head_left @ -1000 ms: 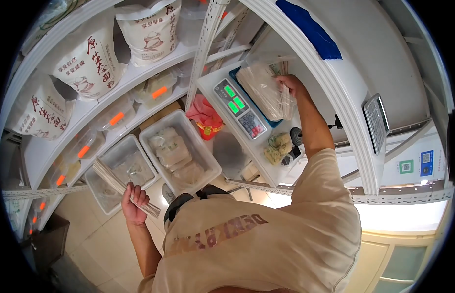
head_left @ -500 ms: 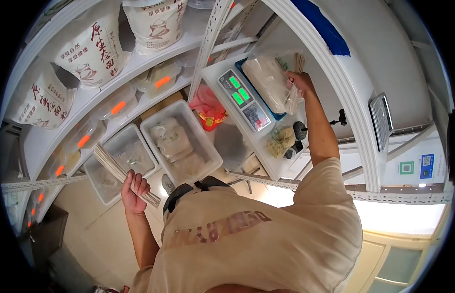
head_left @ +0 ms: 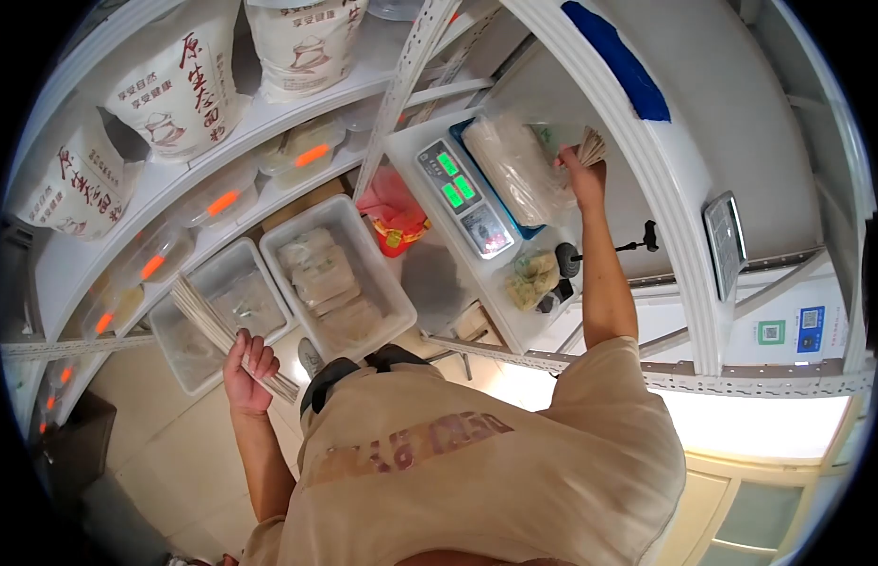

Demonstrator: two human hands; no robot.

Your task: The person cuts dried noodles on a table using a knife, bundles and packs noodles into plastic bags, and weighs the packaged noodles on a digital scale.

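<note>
My left hand (head_left: 249, 372) is closed round a bundle of thin pale sticks (head_left: 205, 316), which slants over the edge of a white bin (head_left: 196, 371). At the upper right, my right hand (head_left: 583, 179) grips a smaller bunch of similar sticks (head_left: 591, 143), whose ends fan out above the fingers. Just left of that hand, a clear plastic bag (head_left: 516, 168) full of long pale sticks lies on the blue-edged tray of a scale (head_left: 465, 200). Green digits glow on the scale's display.
A second bin (head_left: 389, 328) holds bagged pale items. Beside it hangs a red bag (head_left: 392, 212). A bag of yellowish pieces (head_left: 531, 279) and a dark round object (head_left: 567, 259) lie below the scale. Flour sacks (head_left: 172, 85) and lidded boxes (head_left: 219, 193) fill the left shelves.
My right hand has moved off the plastic bag, up and to the right, with a bunch of sticks in it. My left hand still holds its bundle. The view has shifted slightly.
</note>
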